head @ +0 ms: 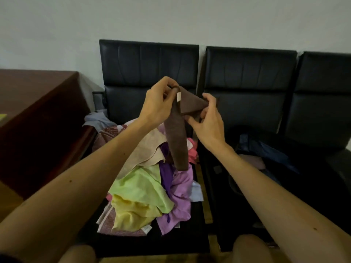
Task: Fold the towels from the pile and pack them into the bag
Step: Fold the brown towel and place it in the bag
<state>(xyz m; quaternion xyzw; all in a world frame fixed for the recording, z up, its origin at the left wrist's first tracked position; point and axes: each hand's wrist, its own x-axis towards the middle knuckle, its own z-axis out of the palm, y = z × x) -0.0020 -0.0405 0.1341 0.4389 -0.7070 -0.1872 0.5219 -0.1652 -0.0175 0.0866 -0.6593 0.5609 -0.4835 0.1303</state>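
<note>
Two corners of the fuzzy brown towel hide inside the pinching left hand and right hand, its narrow strip hanging over the crumpled pile, the dark bag alongside indistinct.

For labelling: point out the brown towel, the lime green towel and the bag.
brown towel (177, 141), head view, hanging strip
lime green towel (144, 188), head view, flat middle
bag (222, 190), head view, near wall
</note>
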